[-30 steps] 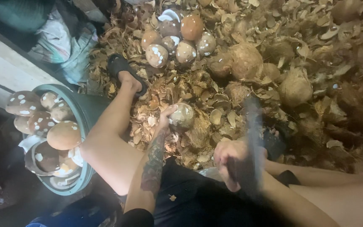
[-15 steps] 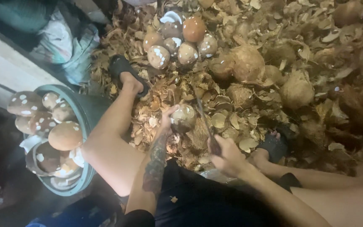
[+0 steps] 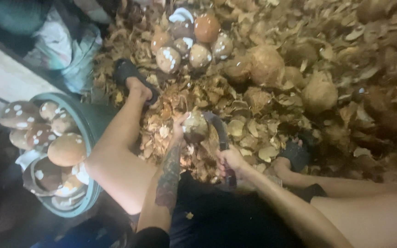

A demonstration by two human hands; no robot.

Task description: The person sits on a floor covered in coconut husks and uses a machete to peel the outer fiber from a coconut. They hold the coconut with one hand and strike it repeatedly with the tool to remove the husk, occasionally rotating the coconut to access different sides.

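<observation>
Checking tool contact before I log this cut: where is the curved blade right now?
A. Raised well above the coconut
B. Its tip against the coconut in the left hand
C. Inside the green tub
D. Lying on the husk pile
B: the right hand grips the curved blade, whose tip meets the coconut held by the left hand.

My left hand (image 3: 179,129) grips a coconut (image 3: 195,126) above the husk litter (image 3: 253,119). My right hand (image 3: 229,161) holds a curved knife (image 3: 220,133), blade on the coconut. A green tub (image 3: 90,121) of peeled coconuts sits by my left knee.
</observation>
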